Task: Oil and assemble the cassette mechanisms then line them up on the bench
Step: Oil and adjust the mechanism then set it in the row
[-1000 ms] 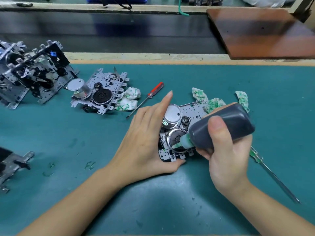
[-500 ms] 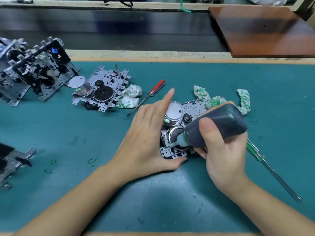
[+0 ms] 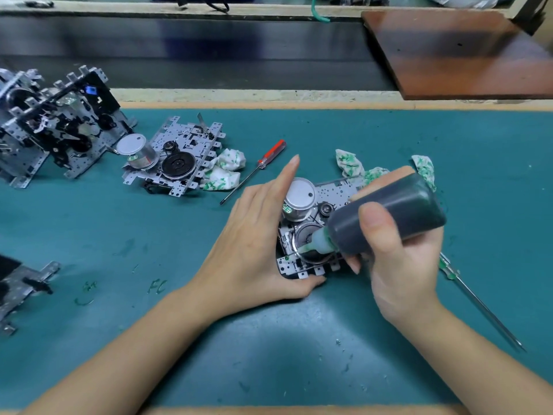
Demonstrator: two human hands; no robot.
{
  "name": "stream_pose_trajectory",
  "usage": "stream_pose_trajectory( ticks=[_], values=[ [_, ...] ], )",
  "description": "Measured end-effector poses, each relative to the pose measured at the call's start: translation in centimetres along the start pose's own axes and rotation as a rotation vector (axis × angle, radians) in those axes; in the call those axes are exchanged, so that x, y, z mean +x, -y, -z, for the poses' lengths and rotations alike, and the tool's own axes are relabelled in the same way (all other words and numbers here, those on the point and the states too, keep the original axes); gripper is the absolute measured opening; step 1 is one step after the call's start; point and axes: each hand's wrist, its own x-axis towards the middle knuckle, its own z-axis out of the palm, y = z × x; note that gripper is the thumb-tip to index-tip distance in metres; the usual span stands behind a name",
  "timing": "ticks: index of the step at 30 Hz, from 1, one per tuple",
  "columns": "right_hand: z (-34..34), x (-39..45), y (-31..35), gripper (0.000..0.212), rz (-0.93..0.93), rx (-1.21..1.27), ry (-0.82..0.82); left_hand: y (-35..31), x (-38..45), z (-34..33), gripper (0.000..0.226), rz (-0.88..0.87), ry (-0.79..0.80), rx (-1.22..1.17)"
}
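The right hand (image 3: 398, 265) grips the dark grey squeeze bottle (image 3: 389, 214), its green nozzle slanting down-left onto the silver perforated-metal cassette mechanism (image 3: 311, 235) that the left hand (image 3: 254, 244) cradles.

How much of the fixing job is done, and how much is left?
Looks done: two built-up mechanisms lean together at far left. In hand: the left hand steadies a mechanism while the right hand tips the oil bottle onto its wheel. Left: that one, the flat mechanism beside the rags, and lining everything up.
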Motion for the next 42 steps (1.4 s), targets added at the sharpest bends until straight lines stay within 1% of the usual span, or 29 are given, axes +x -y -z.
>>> stream_pose_trajectory(
  ticks=[1, 2, 3, 5, 6, 7, 10, 12, 16, 19, 22, 30, 33, 35, 37, 38, 39, 40, 42],
  values=[
    [0.1, 0.3, 0.4, 0.007, -0.022, 0.037, -0.042, 0.0, 0.0, 0.1, 0.118, 0.012, 0.029, -0.018],
    [0.3, 0.7, 0.8, 0.006, -0.044, 0.064, -0.105, -0.1, 0.0, 0.1, 0.118, 0.029, 0.060, -0.048],
    [0.8, 1.2, 1.3, 0.014, -0.064, 0.080, -0.176, 0.0, 0.0, 0.2, 0.118, 0.045, 0.091, -0.082],
    [1.9, 2.4, 2.3, 0.036, -0.086, 0.123, -0.299, 0.1, 0.1, 0.3, 0.119, 0.060, 0.138, -0.144],
    [2.5, 2.9, 2.6, 0.041, -0.088, 0.150, -0.343, 0.3, 0.1, 0.3, 0.119, 0.064, 0.155, -0.171],
    [3.1, 3.3, 2.9, 0.041, -0.091, 0.173, -0.367, 0.4, 0.1, 0.5, 0.119, 0.067, 0.172, -0.197],
    [4.2, 4.4, 2.7, 0.029, -0.156, 0.207, -0.367, 0.7, 0.0, 0.6, 0.119, 0.063, 0.224, -0.270],
    [4.5, 4.7, 2.2, 0.028, -0.229, 0.184, -0.324, 0.7, 0.0, 0.6, 0.121, 0.069, 0.246, -0.290],
    [3.8, 4.8, 1.2, 0.025, -0.321, 0.074, -0.179, 0.7, 0.0, 0.7, 0.120, 0.069, 0.241, -0.321],
    [3.4, 4.7, 0.7, 0.024, -0.352, 0.011, -0.154, 0.7, 0.0, 0.8, 0.120, 0.061, 0.252, -0.348],
    [3.5, 4.7, 0.6, 0.025, -0.373, 0.025, -0.162, 0.6, -0.1, 0.9, 0.120, 0.068, 0.252, -0.365],
    [4.1, 5.0, 1.3, 0.041, -0.405, 0.201, -0.239, 0.4, -0.4, 1.0, 0.119, 0.098, 0.269, -0.361],
    [4.5, 5.1, 1.3, 0.027, -0.435, 0.248, -0.286, 0.4, -0.3, 1.2, 0.121, 0.102, 0.282, -0.333],
    [4.6, 5.2, 1.4, 0.027, -0.439, 0.291, -0.301, 0.3, -0.2, 1.6, 0.124, 0.107, 0.321, -0.317],
    [4.7, 5.3, 1.5, 0.028, -0.437, 0.329, -0.313, 0.1, 0.1, 2.0, 0.119, 0.142, 0.373, -0.321],
    [4.7, 5.3, 1.6, 0.029, -0.436, 0.341, -0.321, -0.3, 0.4, 2.1, 0.110, 0.170, 0.373, -0.341],
    [4.7, 5.3, 1.6, 0.029, -0.434, 0.350, -0.327, -0.8, 0.8, 1.9, 0.100, 0.205, 0.336, -0.345],
    [4.6, 5.3, 1.6, 0.030, -0.432, 0.357, -0.331, -1.4, 1.1, 1.5, 0.092, 0.237, 0.257, -0.306],
    [4.7, 5.3, 1.7, 0.030, -0.430, 0.376, -0.323, -2.7, 1.7, 0.3, 0.080, 0.254, 0.064, -0.123]
  ],
)
